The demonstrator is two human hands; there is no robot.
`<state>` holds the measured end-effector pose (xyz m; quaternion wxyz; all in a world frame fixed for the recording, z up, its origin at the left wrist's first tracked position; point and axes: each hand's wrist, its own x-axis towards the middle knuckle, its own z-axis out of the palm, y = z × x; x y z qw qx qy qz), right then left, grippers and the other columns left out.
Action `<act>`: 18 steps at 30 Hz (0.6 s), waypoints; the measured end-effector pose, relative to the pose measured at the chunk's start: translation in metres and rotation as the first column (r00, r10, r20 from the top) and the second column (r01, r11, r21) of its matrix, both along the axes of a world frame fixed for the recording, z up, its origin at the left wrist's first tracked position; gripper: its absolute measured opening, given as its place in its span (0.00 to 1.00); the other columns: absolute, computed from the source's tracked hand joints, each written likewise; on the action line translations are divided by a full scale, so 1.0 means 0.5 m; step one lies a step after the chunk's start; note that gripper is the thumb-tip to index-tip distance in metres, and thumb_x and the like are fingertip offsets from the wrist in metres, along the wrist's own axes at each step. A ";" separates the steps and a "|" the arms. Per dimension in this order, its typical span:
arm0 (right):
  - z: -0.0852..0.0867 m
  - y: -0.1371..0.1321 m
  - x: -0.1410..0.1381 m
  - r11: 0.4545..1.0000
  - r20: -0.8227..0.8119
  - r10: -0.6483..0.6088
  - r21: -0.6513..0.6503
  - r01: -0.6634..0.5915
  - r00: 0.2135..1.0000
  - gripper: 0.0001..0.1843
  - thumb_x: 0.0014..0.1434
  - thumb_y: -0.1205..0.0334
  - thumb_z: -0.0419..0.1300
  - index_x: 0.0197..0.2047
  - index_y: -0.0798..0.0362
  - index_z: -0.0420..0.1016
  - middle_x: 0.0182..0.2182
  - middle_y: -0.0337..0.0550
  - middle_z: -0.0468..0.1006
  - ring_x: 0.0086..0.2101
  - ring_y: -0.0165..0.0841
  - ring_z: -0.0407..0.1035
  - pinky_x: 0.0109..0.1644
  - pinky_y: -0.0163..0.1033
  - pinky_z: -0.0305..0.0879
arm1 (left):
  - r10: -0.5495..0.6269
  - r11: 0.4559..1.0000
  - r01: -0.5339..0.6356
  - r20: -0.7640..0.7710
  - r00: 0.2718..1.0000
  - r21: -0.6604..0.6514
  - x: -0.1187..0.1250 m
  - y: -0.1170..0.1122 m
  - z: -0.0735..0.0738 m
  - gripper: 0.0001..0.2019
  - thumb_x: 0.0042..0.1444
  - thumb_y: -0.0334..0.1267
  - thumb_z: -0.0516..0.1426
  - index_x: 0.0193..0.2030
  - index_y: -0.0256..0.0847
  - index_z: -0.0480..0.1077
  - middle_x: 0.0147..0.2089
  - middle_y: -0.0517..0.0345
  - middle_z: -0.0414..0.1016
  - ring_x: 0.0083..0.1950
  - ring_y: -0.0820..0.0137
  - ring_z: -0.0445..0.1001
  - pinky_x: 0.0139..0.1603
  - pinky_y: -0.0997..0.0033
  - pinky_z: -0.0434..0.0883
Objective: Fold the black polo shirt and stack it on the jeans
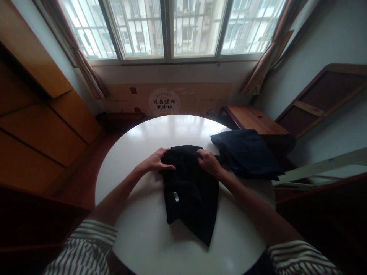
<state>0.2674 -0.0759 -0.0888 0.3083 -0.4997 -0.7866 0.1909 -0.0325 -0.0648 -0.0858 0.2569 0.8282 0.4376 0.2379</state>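
One head-worn camera looked forward and down from close above the table (pixel 137 225) at the frame's lower centre, facing the window (pixel 190 28) along its upper edge.

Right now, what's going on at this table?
Someone in dark-and-white striped fabric sleeves is handling a black cloth garment with a small white tag, on a round white table. The left-hand grip is parted, thumb and fingers at the garment's left edge; the right-hand grip is curled against its upper right part. To the right lies a folded navy cloth.
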 end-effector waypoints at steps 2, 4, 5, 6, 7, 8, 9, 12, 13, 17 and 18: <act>0.002 -0.001 0.004 0.999 -0.050 0.008 -0.045 -0.010 0.999 0.09 0.59 0.62 0.51 0.31 0.52 0.71 0.27 0.42 0.71 0.30 0.36 0.65 0.38 0.40 0.61 | -0.064 0.998 0.064 -0.021 0.998 -0.012 -0.001 0.001 -0.003 0.44 0.44 0.58 0.68 0.66 0.45 0.63 0.61 0.46 0.66 0.60 0.54 0.68 0.63 0.56 0.67; 0.002 -0.003 0.008 0.993 -0.115 0.042 -0.104 -0.054 0.992 0.13 0.61 0.58 0.50 0.28 0.51 0.68 0.23 0.39 0.68 0.26 0.33 0.62 0.32 0.37 0.59 | -0.029 0.999 0.029 -0.001 1.000 0.037 0.002 0.001 -0.011 0.44 0.46 0.58 0.67 0.68 0.45 0.61 0.66 0.45 0.60 0.68 0.52 0.60 0.69 0.53 0.60; 0.001 -0.005 0.009 0.988 -0.151 0.058 -0.130 -0.078 0.987 0.15 0.62 0.55 0.49 0.27 0.51 0.66 0.22 0.37 0.67 0.25 0.32 0.60 0.30 0.36 0.57 | 0.016 0.998 -0.017 0.018 1.000 0.056 0.005 0.002 -0.015 0.45 0.47 0.59 0.66 0.69 0.43 0.59 0.68 0.44 0.58 0.70 0.51 0.57 0.70 0.52 0.58; 0.001 -0.007 0.009 0.984 -0.186 0.068 -0.151 -0.097 0.980 0.16 0.62 0.53 0.48 0.27 0.51 0.66 0.21 0.37 0.66 0.24 0.32 0.60 0.28 0.36 0.56 | 0.065 0.996 -0.067 0.035 0.997 0.051 0.008 0.002 -0.019 0.46 0.48 0.59 0.65 0.69 0.41 0.57 0.68 0.42 0.58 0.70 0.50 0.57 0.70 0.50 0.58; 0.000 -0.008 0.009 0.980 -0.219 0.073 -0.167 -0.111 0.973 0.17 0.63 0.51 0.47 0.28 0.51 0.65 0.22 0.36 0.65 0.24 0.31 0.59 0.27 0.35 0.56 | 0.108 0.994 -0.109 0.047 0.993 0.023 0.011 0.002 -0.021 0.47 0.49 0.59 0.65 0.70 0.39 0.56 0.67 0.39 0.59 0.68 0.49 0.60 0.68 0.50 0.60; 0.000 -0.009 0.008 0.977 -0.249 0.072 -0.176 -0.118 0.966 0.18 0.64 0.49 0.47 0.29 0.51 0.66 0.22 0.36 0.66 0.24 0.31 0.59 0.27 0.35 0.57 | 0.138 0.990 -0.137 0.057 0.989 -0.020 0.013 0.001 -0.022 0.47 0.50 0.59 0.64 0.71 0.37 0.54 0.65 0.38 0.62 0.66 0.50 0.63 0.66 0.50 0.62; 0.000 -0.010 0.007 0.976 -0.275 0.069 -0.181 -0.122 0.959 0.19 0.64 0.48 0.46 0.31 0.51 0.66 0.23 0.36 0.66 0.25 0.31 0.60 0.28 0.35 0.57 | 0.150 0.987 -0.145 0.067 0.986 -0.067 0.016 0.000 -0.022 0.47 0.50 0.59 0.64 0.70 0.36 0.55 0.62 0.38 0.66 0.63 0.50 0.67 0.64 0.51 0.65; 0.003 -0.011 0.003 0.973 -0.343 0.063 -0.188 -0.135 0.937 0.21 0.64 0.44 0.48 0.32 0.51 0.66 0.25 0.37 0.68 0.26 0.31 0.60 0.29 0.36 0.59 | 0.112 0.982 -0.087 0.143 0.983 -0.169 0.024 -0.008 -0.018 0.35 0.53 0.58 0.63 0.61 0.38 0.67 0.51 0.47 0.76 0.53 0.55 0.75 0.53 0.59 0.72; 0.004 -0.011 0.002 0.972 -0.362 0.060 -0.189 -0.136 0.930 0.21 0.63 0.43 0.49 0.32 0.52 0.67 0.26 0.37 0.68 0.26 0.31 0.60 0.30 0.36 0.59 | 0.091 0.979 -0.055 0.181 0.979 -0.195 0.027 -0.011 -0.018 0.29 0.53 0.57 0.63 0.55 0.38 0.71 0.47 0.50 0.77 0.49 0.57 0.76 0.49 0.62 0.74; 0.014 -0.018 0.001 0.957 -0.410 0.060 -0.236 -0.169 0.910 0.23 0.62 0.40 0.52 0.34 0.53 0.70 0.27 0.38 0.69 0.27 0.31 0.62 0.30 0.37 0.60 | 0.109 0.958 -0.007 0.343 0.933 -0.286 0.044 -0.019 -0.020 0.21 0.52 0.55 0.64 0.40 0.38 0.74 0.34 0.57 0.76 0.35 0.65 0.76 0.32 0.71 0.71; 0.015 -0.020 0.001 0.950 -0.418 0.069 -0.248 -0.187 0.906 0.22 0.62 0.41 0.54 0.35 0.53 0.71 0.27 0.38 0.70 0.27 0.31 0.63 0.30 0.36 0.61 | 0.146 0.951 -0.019 0.394 0.908 -0.308 0.049 -0.020 -0.019 0.20 0.52 0.55 0.64 0.39 0.38 0.73 0.33 0.57 0.76 0.34 0.66 0.75 0.31 0.73 0.70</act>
